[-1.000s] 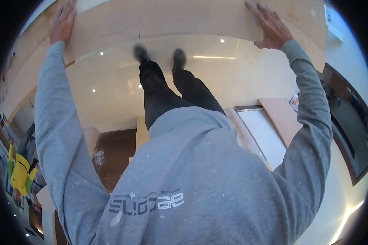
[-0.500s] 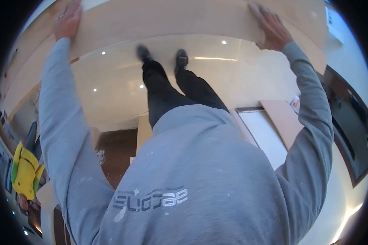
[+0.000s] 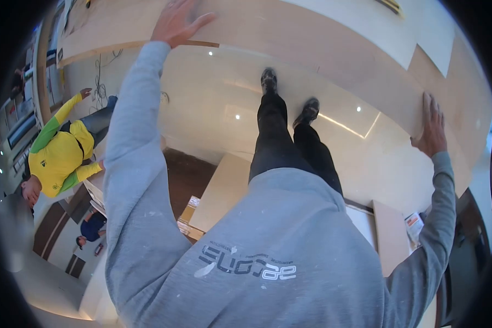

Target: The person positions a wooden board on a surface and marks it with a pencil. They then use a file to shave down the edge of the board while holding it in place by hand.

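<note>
A long pale wooden board (image 3: 290, 41) runs across the upper part of the view. On its near side at upper left lies my left hand (image 3: 176, 23), flat with the thumb spread and partly cut off by the frame's top. Farther right, my right hand (image 3: 433, 124) rests on the board with its fingers extended and the thumb apart. Neither hand is wrapped round anything. White sheets (image 3: 361, 24) lie on the wood beyond the board.
A person in a yellow and green shirt (image 3: 57, 158) stands at the left; another in dark clothes (image 3: 94, 227) is farther off. Cables (image 3: 99, 90) lie on the glossy floor (image 3: 202, 98). Wooden panels (image 3: 221, 191) and a packet (image 3: 414, 227) are near my body.
The view has swung left, showing more of the person in yellow and a second person. Both hands appear farther right in the view, still on the board. My feet have shifted.
</note>
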`<state>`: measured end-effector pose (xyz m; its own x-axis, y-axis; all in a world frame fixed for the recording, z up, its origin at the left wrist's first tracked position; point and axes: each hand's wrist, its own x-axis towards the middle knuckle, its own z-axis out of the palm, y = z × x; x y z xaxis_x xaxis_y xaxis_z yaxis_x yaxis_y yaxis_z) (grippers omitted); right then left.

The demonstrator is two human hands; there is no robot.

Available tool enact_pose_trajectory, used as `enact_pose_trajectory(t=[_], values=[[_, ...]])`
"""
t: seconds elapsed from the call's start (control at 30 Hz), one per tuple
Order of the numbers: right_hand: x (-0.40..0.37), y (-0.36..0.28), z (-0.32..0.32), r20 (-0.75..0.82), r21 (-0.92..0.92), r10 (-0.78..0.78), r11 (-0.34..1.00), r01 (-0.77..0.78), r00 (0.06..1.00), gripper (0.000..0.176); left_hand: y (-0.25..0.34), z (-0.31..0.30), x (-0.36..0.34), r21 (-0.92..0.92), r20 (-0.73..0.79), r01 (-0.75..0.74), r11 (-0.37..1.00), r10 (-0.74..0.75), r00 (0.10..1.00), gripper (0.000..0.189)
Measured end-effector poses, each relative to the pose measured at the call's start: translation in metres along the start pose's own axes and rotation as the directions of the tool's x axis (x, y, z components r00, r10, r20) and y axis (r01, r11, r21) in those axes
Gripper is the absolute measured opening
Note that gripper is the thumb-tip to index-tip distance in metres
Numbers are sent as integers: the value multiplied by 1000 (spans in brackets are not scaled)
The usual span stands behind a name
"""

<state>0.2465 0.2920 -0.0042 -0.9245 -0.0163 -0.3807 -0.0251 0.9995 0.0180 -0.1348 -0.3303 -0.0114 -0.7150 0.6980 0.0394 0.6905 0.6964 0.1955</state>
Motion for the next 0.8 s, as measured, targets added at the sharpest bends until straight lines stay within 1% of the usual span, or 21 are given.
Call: enact_pose_trajectory(t=[0.03, 0.07, 0.1, 0.13, 0.17, 0.2, 0.23, 0.3, 0.37, 0.4, 0.43, 0.47, 0.5, 0.53, 0.57, 0.6, 0.63, 0.67, 0.73, 0.77, 0.8], values=[[2, -1, -3, 52, -16, 18, 1000, -17, 999, 145, -11, 9, -20, 4, -154, 45, 999, -44, 987, 60], [4, -5, -9, 104, -36, 38, 999, -35, 994, 146, -17, 20, -41, -1, -305, 91, 996, -87, 948, 52], [5, -8, -16, 155, -59, 59, 997, -51, 986, 148, -12, 28, -59, -190, -324, 291, 938, -340, 883, 49], [8, -13, -25, 223, -81, 84, 994, -68, 971, 146, 0, 37, -79, -379, -295, 458, 804, -574, 764, 47], [21, -25, -39, 287, -111, 108, 991, -78, 952, 145, 1, 51, -99, -552, -219, 576, 602, -772, 597, 45], [30, -28, -48, 343, -143, 134, 986, -90, 930, 143, 7, 77, -125, -629, -117, 588, 509, -810, 575, 43], [38, -28, -51, 308, -183, 132, 980, -77, 942, 134, 15, 105, -148, -695, -10, 593, 407, -830, 558, 42], [50, -34, -54, 252, -259, 132, 964, -65, 959, 115, 54, 131, -165, -808, 171, 543, 230, -790, 588, 39], [89, -50, -58, 170, -95, 42, 995, -26, 985, 90, 86, 140, -154, -890, 318, 455, -15, -736, 597, 33], [109, -61, -63, 131, -9, -4, 1000, 6, 991, 78, 105, 139, -145, -906, 342, 414, -93, -737, 583, 33], [137, -100, -80, 7, 90, -66, 994, 66, 998, 68, 116, 132, -131, -916, 363, 363, -170, -736, 571, 32], [166, -152, -101, -119, 180, -122, 973, 143, 985, 59, 123, 127, -118, -919, 384, 307, -247, -736, 558, 32], [194, -190, -118, -93, 245, -142, 956, 161, 986, 59, 128, 127, -108, -918, 396, 223, -328, -738, 546, 32], [221, -227, -128, -67, 310, -156, 935, 169, 985, 59, 130, 127, -99, -916, 399, 198, -348, -758, 516, 32], [246, -259, -129, -175, 266, -251, 919, 291, 952, 67, 132, 128, -91, -914, 404, 174, -367, -775, 485, 33], [267, -288, -128, -274, 216, -341, 889, 403, 899, 75, 133, 129, -85, -910, 412, 158, -384, -789, 455, 33], [282, -315, -129, -273, 190, -347, 895, 404, 897, 86, 135, 131, -83, -895, 432, 99, -436, -788, 439, 31], [293, -338, -131, -270, 163, -356, 899, 407, 895, 98, 138, 127, -80, -889, 445, 96, -448, -794, 414, 31], [305, -364, -127, -154, 205, -360, 899, 386, 920, 106, 144, 114, -75, -873, 476, 84, -481, -802, 361, 30], [311, -374, -127, -98, 216, -365, 900, 378, 926, 110, 142, 109, -74, -876, 477, 115, -468, -806, 351, 29], [314, -382, -125, -96, 203, -370, 901, 382, 924, 110, 143, 106, -73, -875, 482, 145, -461, -809, 337, 29]])
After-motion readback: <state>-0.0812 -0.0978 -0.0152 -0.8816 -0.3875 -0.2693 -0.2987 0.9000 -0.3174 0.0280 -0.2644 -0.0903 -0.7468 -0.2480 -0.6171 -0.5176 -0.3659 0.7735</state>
